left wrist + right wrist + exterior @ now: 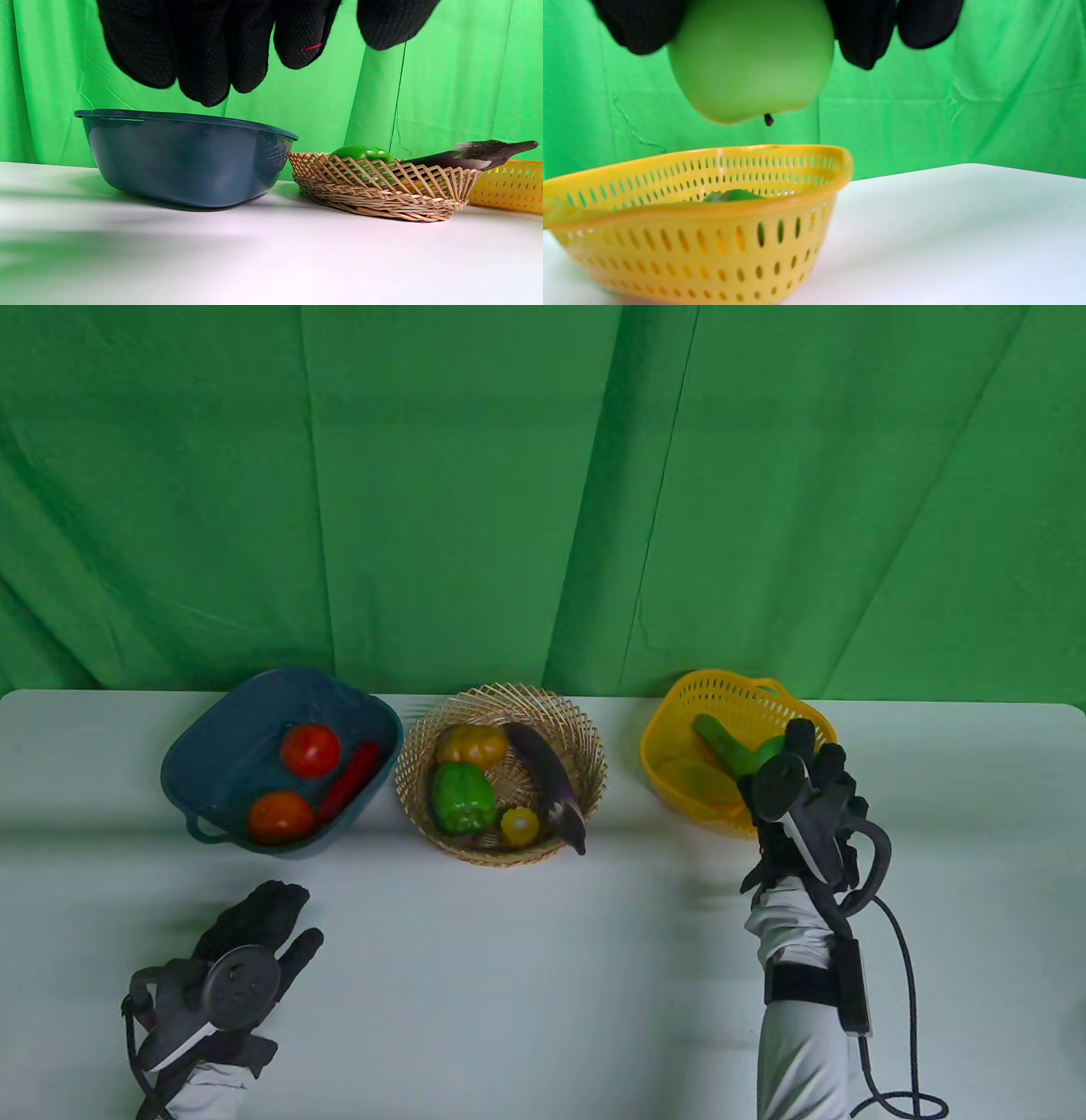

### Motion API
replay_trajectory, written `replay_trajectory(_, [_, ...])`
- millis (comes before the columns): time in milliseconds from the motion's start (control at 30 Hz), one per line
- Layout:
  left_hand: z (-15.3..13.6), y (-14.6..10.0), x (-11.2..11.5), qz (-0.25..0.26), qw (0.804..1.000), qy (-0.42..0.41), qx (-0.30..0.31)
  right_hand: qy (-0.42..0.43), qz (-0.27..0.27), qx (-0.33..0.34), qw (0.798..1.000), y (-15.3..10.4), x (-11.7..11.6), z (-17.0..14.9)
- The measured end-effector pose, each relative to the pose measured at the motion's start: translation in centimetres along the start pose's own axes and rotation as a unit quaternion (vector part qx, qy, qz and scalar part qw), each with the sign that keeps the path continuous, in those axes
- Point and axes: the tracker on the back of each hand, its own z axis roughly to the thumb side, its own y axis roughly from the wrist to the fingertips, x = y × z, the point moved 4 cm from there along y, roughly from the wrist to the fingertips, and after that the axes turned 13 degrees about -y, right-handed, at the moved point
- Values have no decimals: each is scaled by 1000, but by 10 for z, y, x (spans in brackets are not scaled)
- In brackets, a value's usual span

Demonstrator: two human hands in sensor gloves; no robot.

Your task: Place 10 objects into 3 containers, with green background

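My right hand [802, 780] grips a green apple [751, 59] and holds it above the near rim of the yellow basket [679, 712], stem end down. In the table view the apple [770, 748] only peeks out past the fingers. The basket [695, 228] holds a green cucumber-like vegetable [719, 738] and a yellow round piece [689, 779]. My left hand [254, 929] rests open and empty on the table in front of the blue bowl [204, 738]; its fingers [203, 51] hang free in the left wrist view.
The blue bowl [182, 156] holds two tomatoes [310, 749] and a red chili [349, 780]. The wicker basket [585, 746] holds a green pepper [462, 797], an orange pepper [471, 745], a small yellow piece [519, 825] and an eggplant [551, 785] overhanging its rim. A cable [908, 984] trails from my right wrist.
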Motion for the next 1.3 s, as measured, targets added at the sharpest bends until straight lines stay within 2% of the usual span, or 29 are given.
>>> replay_trajectory(233, [0, 0, 1, -4, 1000, 0, 0, -23, 15, 21, 999, -2, -12, 17])
replay_trajectory(600, [0, 1, 2, -1, 1000, -6, 4, 0, 0, 31, 1000, -19, -2, 10])
replay_trajectory(1033, [2, 1, 2, 3, 1000, -24, 18, 46, -20, 71, 996, -62, 10, 14])
replay_trajectory(1300, [5, 0, 3, 7, 999, -37, 31, 68, -46, 109, 991, -104, 16, 24])
